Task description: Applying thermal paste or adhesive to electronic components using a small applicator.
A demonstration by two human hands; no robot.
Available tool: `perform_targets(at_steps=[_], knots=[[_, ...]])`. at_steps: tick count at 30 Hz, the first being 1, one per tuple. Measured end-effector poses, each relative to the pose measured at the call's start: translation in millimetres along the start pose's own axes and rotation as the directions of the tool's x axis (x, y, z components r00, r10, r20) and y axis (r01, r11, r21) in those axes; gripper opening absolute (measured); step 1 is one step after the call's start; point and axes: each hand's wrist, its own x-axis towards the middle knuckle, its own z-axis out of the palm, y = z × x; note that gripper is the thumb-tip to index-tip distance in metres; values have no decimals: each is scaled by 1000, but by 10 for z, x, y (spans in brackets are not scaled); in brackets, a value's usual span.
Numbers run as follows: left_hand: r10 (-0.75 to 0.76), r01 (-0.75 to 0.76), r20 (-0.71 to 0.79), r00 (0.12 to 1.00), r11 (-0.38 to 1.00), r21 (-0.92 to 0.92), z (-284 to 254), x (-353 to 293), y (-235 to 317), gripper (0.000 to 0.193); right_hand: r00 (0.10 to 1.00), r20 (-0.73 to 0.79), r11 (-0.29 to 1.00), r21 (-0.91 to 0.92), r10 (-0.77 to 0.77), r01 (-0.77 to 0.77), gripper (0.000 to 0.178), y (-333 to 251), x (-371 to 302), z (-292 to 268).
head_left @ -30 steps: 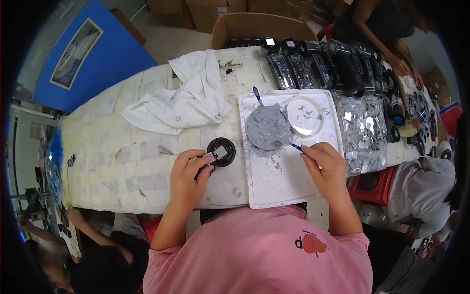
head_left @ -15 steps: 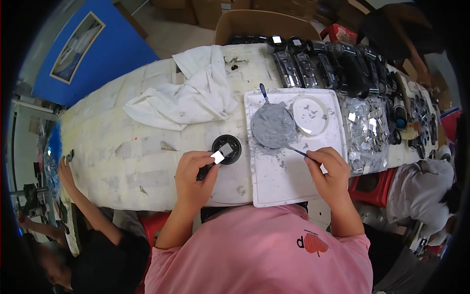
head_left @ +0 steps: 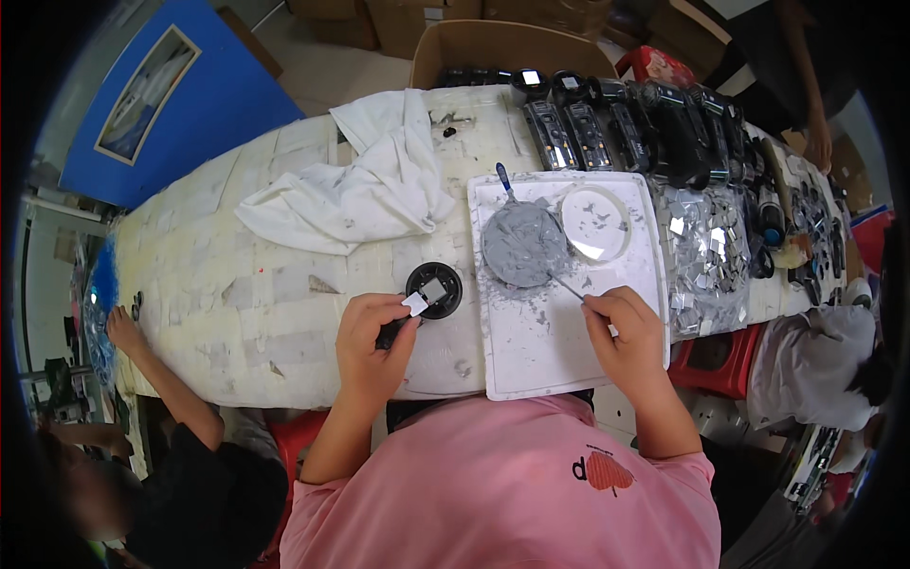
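My left hand (head_left: 372,343) is closed, pinching a small shiny square plate (head_left: 415,303) between thumb and fingertips. A dark piece shows in the same grip, partly hidden by the fingers. Right beside the fingertips is a black round part (head_left: 449,305) with a grey square at its centre; whether the hand also holds it I cannot tell. My right hand (head_left: 627,337) is closed around a thin spatula (head_left: 571,288), its tip in the grey paste (head_left: 521,245) in a round dish. A second, blue-handled tool (head_left: 503,177) leans at the dish's far edge.
A white tray (head_left: 531,379) bears the dish and a round white lid (head_left: 595,224). Beyond it stand several black devices (head_left: 588,133); a bag of shiny square plates (head_left: 706,247) lies to the right. A white cloth (head_left: 351,199) is at the far left. A co-worker's hand (head_left: 121,330) reaches in at left.
My right hand has moved slightly left, and the spatula's tip remains at the paste. My left hand keeps its pinch on the plate. The co-worker's hand at left has shifted a little.
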Motion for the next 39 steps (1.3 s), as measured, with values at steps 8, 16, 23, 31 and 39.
perform_targets(at_steps=[8, 16, 23, 31, 39], knots=[[-1, 1, 2, 1000, 1000, -16, 2, -5, -25, 27, 964, -7, 924, 286, 267, -254, 10, 17, -27, -45], [18, -18, 8, 1000, 1000, 12, -7, -5, -12, 26, 962, -11, 943, 204, 272, -264, 5, 62, -2, -58], [20, -21, 48, 999, 1000, 16, -32, -1, -14, 27, 757, 309, 282, 794, 575, -538, 8, 99, 79, -12], [28, -29, 52, 998, 999, 18, -37, 2, -3, 28, 752, 329, 93, 884, 572, -458, 9, 131, 229, 30], [-46, 46, 5, 999, 995, -93, 15, -53, -62, 33, 777, 428, 311, 742, 463, -594, 8, -277, 194, 309]])
